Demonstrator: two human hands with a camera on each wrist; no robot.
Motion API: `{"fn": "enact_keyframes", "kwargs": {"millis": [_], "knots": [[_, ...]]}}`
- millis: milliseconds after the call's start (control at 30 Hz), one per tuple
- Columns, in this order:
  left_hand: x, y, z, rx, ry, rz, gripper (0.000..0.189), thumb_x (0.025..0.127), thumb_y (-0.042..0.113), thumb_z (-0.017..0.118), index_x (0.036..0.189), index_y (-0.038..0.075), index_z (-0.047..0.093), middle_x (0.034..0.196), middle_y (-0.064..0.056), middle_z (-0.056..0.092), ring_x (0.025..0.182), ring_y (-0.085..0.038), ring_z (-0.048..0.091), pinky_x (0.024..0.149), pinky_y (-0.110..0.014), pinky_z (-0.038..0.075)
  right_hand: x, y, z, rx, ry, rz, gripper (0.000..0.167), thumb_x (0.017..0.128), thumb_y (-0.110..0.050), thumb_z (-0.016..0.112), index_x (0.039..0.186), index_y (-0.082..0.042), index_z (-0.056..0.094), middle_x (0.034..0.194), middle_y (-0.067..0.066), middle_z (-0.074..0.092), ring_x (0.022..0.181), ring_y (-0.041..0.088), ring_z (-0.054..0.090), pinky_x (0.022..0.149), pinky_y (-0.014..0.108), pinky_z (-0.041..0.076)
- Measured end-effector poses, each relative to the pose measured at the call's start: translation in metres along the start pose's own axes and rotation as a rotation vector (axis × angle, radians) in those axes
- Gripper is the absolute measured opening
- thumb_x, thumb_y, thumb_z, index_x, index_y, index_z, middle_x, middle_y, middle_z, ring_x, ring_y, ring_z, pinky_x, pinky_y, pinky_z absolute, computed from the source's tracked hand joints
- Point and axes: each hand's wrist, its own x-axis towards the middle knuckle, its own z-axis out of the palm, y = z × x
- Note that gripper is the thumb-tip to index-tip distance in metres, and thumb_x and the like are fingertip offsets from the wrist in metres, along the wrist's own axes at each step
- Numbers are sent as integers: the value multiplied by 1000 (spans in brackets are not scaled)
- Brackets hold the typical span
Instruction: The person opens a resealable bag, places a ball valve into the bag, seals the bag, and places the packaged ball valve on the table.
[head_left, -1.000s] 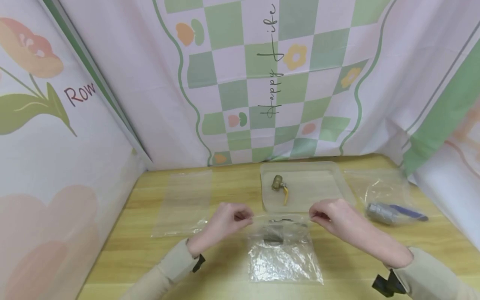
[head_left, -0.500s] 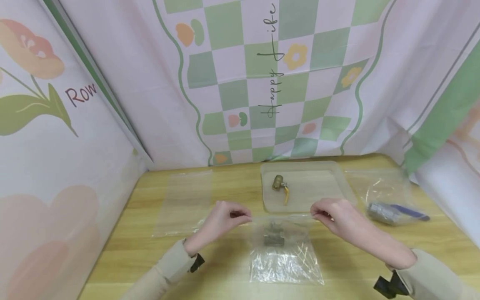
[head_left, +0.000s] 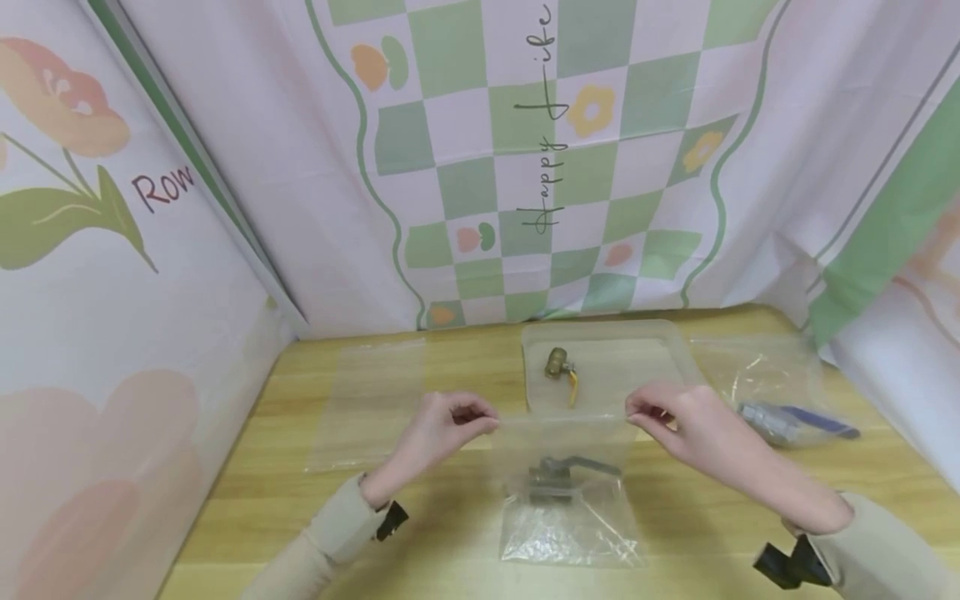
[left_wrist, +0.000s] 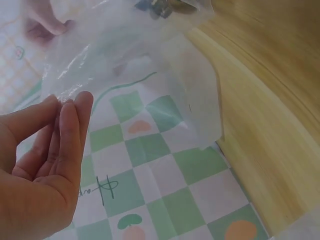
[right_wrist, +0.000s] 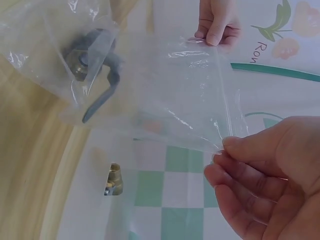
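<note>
A clear plastic zip bag (head_left: 564, 537) hangs partly raised, its lower part on the table. Inside lies a ball valve (head_left: 551, 485) with a dark lever, blurred by the plastic. My left hand (head_left: 450, 427) pinches the bag's upper left corner between thumb and fingertips. At the upper right corner my right hand (head_left: 693, 429) pinches the edge the same way. The right wrist view shows the bag's top edge (right_wrist: 227, 107) stretched between both hands, with the valve (right_wrist: 82, 62) low in the bag. Whether the zip is closed, I cannot tell.
Behind the bag stands a translucent tray (head_left: 637, 332) holding a brass valve (head_left: 557, 363) with a yellow lever. On the right, another clear bag (head_left: 780, 367) contains a valve with a blue lever (head_left: 821, 422). A flat clear bag (head_left: 371, 408) lies on the left of the wooden table (head_left: 247, 500).
Both hands have lifted the bag's top edge slightly and drawn a little apart. The valve inside now sits lower in view, with its lever showing to the right.
</note>
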Motion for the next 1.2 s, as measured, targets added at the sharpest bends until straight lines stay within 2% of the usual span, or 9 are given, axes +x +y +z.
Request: {"fn": "enact_keyframes", "kwargs": {"millis": [267, 400, 633, 900, 1100, 1200], "knots": [[1, -1, -5, -10, 14, -17, 10, 88, 17, 75, 93, 9, 76, 86, -8, 77, 67, 3, 64, 61, -17, 58, -1, 2, -4, 44, 23, 45, 21, 74, -3, 82, 84, -17, 71, 77, -10, 71, 69, -9, 59, 59, 3, 50], [0, 0, -6, -23, 3, -13, 10, 89, 16, 73, 94, 7, 75, 86, -9, 77, 68, 1, 66, 62, -17, 59, -2, 3, -4, 46, 41, 32, 22, 72, -2, 82, 83, -17, 71, 76, -10, 71, 68, -10, 58, 61, 1, 48], [0, 3, -2, 10, 5, 31, 8, 90, 11, 71, 94, 4, 72, 88, -11, 75, 77, -13, 71, 70, -14, 59, -1, 2, -3, 28, 53, -20, 25, 71, 0, 81, 85, -17, 70, 79, -7, 72, 69, -5, 61, 61, 1, 49], [3, 4, 4, 0, 31, 47, 11, 87, 15, 76, 94, 7, 74, 88, -7, 76, 75, -4, 68, 70, -16, 60, -2, 1, -1, 57, 46, -23, 29, 71, 3, 80, 86, -17, 65, 79, -10, 69, 71, -7, 59, 63, 1, 48], [4, 1, 5, 24, 29, 94, 7, 88, 11, 74, 93, 5, 74, 86, -9, 76, 72, -10, 69, 67, -15, 59, -1, 0, 1, 84, 50, -41, 31, 69, 9, 76, 88, -12, 64, 80, -9, 66, 72, -7, 56, 63, 2, 48], [4, 0, 4, 18, 13, 127, 7, 89, 9, 72, 92, 3, 73, 85, -10, 75, 71, -12, 69, 66, -15, 60, -2, 0, 3, 107, 44, -32, 30, 70, 7, 78, 89, -12, 64, 81, -10, 66, 72, -8, 55, 64, 3, 48]]}}
